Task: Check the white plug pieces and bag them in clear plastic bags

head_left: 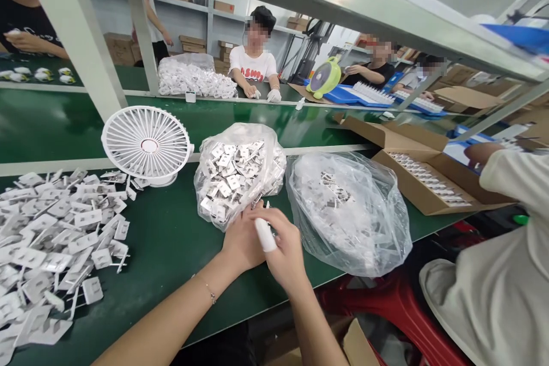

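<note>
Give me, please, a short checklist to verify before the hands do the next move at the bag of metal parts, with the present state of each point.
1. Both hands at the work: ok. The left hand and the right hand meet at the front edge of the full bag.
2. Finger cover on: ok. A white finger cot sits on one right finger.
3. Part held between the fingers: cannot tell, the hands hide it.
4. Bag mouth open: cannot tell.
5. Second bag within reach: ok, beside the right hand, nearly empty.
6. Loose parts pile apart from the hands: ok, at the left on the green table.
</note>
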Demonstrator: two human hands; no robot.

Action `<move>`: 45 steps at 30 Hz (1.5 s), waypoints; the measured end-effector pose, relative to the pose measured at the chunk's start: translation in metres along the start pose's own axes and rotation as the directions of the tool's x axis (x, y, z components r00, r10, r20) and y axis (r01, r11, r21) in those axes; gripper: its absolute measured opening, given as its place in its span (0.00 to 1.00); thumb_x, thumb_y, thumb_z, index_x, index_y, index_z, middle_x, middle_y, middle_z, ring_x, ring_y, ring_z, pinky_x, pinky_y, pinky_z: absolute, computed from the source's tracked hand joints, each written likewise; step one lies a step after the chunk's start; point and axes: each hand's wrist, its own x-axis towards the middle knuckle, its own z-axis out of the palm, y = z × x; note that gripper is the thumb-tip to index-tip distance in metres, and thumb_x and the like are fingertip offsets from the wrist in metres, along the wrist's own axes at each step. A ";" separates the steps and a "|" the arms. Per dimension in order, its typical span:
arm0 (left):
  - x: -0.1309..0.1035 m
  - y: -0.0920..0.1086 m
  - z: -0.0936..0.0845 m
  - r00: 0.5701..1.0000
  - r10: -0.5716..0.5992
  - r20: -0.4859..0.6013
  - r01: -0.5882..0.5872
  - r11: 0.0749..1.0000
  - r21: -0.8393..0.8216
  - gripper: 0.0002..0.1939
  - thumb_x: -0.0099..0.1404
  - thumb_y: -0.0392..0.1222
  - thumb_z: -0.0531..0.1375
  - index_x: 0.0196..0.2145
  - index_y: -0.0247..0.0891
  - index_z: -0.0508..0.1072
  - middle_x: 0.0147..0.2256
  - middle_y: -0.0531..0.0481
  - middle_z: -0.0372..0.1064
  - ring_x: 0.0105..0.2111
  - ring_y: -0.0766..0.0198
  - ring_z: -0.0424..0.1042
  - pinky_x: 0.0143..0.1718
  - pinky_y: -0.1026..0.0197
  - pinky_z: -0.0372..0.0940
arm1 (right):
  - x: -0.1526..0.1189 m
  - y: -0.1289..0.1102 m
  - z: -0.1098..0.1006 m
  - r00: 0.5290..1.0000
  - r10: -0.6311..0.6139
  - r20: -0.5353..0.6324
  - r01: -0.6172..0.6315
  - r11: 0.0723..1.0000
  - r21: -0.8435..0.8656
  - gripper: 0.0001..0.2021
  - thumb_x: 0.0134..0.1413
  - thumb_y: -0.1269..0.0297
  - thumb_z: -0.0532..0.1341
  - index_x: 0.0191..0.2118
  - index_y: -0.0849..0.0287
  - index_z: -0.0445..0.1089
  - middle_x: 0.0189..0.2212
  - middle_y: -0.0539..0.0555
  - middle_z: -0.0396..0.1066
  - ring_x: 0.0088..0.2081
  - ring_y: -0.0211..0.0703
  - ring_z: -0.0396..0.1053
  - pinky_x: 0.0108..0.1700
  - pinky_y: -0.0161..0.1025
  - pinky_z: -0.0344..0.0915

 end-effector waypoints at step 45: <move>0.016 0.013 0.011 0.918 -0.386 0.090 0.281 0.473 -0.835 0.14 0.66 0.49 0.56 0.42 0.35 0.71 0.45 0.45 0.70 0.46 0.56 0.70 0.49 0.45 0.63 | -0.017 0.051 0.021 0.999 -0.024 -0.042 0.008 0.941 -0.339 0.23 0.52 0.49 0.59 0.48 0.61 0.63 0.45 0.58 0.63 0.47 0.51 0.61 0.44 0.48 0.61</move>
